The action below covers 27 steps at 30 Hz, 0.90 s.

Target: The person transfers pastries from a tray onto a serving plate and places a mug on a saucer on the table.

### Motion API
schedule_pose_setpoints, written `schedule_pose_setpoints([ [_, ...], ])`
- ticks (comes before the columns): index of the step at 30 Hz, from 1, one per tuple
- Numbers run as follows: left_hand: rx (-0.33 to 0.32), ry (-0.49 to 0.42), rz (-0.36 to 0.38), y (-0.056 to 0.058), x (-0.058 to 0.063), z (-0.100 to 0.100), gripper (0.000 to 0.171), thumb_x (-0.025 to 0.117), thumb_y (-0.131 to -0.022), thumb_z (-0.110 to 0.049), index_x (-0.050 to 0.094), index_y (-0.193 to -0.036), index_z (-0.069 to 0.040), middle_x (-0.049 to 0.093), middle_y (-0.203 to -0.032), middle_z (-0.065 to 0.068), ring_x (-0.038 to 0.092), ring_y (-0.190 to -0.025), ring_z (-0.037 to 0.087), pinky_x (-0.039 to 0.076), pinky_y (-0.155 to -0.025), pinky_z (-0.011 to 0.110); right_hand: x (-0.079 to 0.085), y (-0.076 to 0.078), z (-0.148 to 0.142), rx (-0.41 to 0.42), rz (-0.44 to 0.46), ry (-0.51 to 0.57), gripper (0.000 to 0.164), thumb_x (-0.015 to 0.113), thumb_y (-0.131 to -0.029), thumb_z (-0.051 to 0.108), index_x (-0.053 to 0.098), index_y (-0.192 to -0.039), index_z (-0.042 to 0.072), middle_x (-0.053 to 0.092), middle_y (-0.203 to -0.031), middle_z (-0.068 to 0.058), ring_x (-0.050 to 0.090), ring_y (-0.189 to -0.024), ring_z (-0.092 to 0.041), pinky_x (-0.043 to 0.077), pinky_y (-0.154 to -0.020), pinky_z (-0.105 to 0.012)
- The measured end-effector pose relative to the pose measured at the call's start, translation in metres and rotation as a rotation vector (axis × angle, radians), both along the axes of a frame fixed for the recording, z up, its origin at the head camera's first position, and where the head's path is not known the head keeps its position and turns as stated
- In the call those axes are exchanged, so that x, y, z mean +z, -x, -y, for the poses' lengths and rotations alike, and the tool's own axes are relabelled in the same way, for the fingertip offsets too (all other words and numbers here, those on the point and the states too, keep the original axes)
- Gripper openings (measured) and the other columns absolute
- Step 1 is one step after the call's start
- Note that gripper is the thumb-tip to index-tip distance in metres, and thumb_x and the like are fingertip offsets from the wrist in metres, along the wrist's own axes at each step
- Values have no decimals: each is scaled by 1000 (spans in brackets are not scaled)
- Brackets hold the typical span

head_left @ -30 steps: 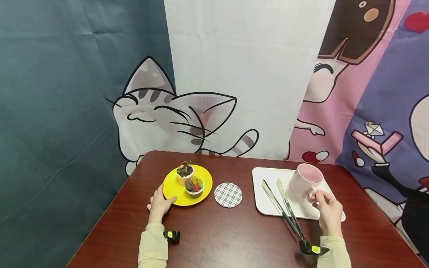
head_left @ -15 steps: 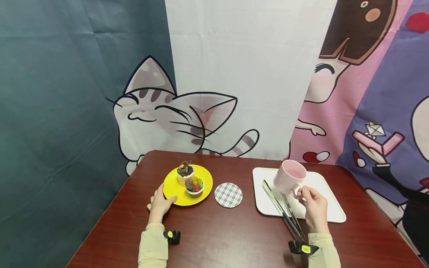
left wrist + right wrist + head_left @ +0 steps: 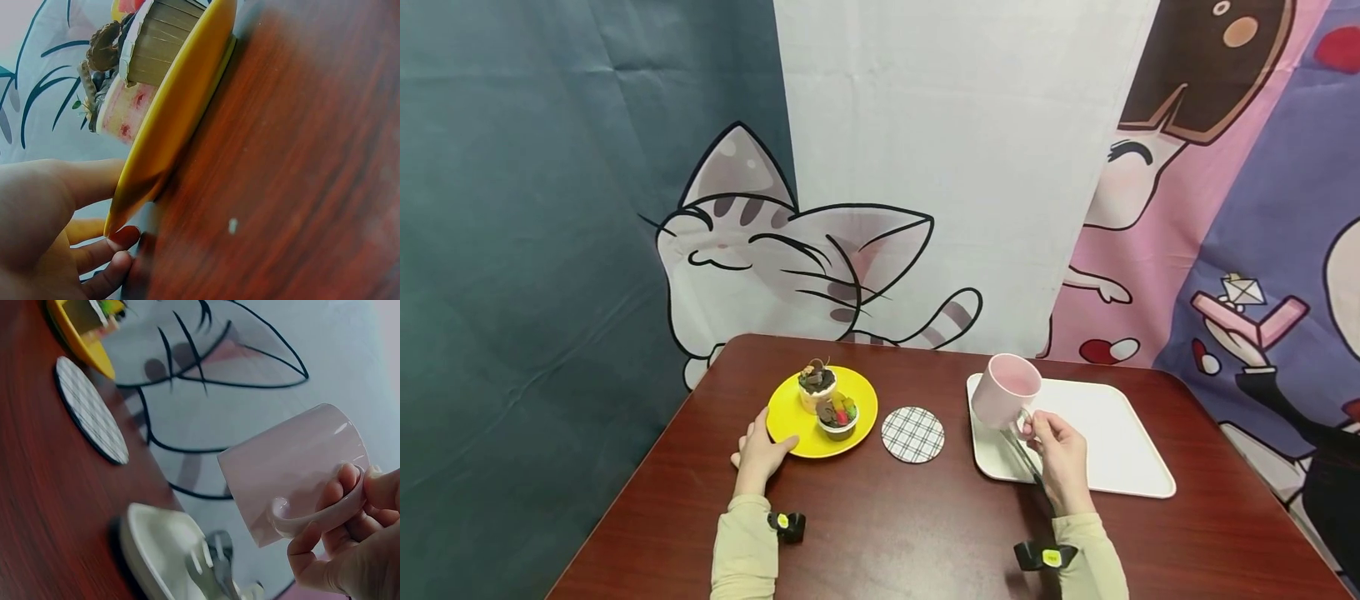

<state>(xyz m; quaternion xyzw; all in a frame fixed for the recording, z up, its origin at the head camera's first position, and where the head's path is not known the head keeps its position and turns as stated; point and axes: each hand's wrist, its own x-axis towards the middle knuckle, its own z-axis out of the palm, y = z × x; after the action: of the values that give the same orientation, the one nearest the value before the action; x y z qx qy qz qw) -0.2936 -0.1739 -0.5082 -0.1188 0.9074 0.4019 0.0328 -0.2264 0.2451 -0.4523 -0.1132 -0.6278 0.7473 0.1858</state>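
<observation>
My right hand (image 3: 1060,458) grips the handle of a pale pink mug (image 3: 1000,396), fingers through the loop and thumb at its upper end in the right wrist view. The mug hangs upright but slightly tilted over the left part of a white tray (image 3: 1123,433), clear of it. Long slim metal utensils (image 3: 222,550) lie on the tray, mostly hidden by the mug and hand in the head view. My left hand (image 3: 758,454) holds the left rim of a yellow plate (image 3: 867,408), thumb over the edge, fingers beside and below it. Two decorated cupcakes (image 3: 837,421) sit on the plate.
A round plaid coaster (image 3: 913,435) lies between the plate and the tray on the dark red wooden table (image 3: 880,533). Behind the table hangs a printed cloth backdrop (image 3: 955,167) with cartoon figures.
My right hand has carried the mug leftward across the tray, from its right part to its left edge, over the utensils. My left hand stays at the plate's rim.
</observation>
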Motion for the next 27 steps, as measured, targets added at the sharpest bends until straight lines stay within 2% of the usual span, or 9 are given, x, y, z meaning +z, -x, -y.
schedule_pose_setpoints([
  [6,8,-6,1,-1,1,1,83,65,-88,-28,18,-153,-7,27,-151,27,27,-127,48,17,-97,63,-4,3,23,75,-15,11,24,53,-98,10,67,-78,14,62,-65,9,58,-63,0,50,-62,-17],
  [11,10,-14,-3,0,1,0,83,65,-88,-28,19,-153,-8,28,-151,26,27,-127,49,17,-97,63,-6,12,43,128,-10,-38,19,52,-98,9,64,-84,5,60,-66,9,57,-64,-1,51,-63,-19],
  [19,17,-12,-7,1,1,-1,82,65,-88,-28,20,-153,-8,29,-151,25,28,-128,48,17,-98,63,-16,27,72,170,2,-100,22,50,-99,5,59,-93,-15,58,-65,9,54,-64,-2,47,-62,-17],
  [27,30,-12,-20,-1,2,-1,82,67,-87,-28,21,-153,-9,31,-150,25,30,-128,47,19,-97,62,-29,35,88,192,20,-147,26,50,-99,4,57,-91,-19,57,-64,6,55,-62,-3,48,-60,-19],
])
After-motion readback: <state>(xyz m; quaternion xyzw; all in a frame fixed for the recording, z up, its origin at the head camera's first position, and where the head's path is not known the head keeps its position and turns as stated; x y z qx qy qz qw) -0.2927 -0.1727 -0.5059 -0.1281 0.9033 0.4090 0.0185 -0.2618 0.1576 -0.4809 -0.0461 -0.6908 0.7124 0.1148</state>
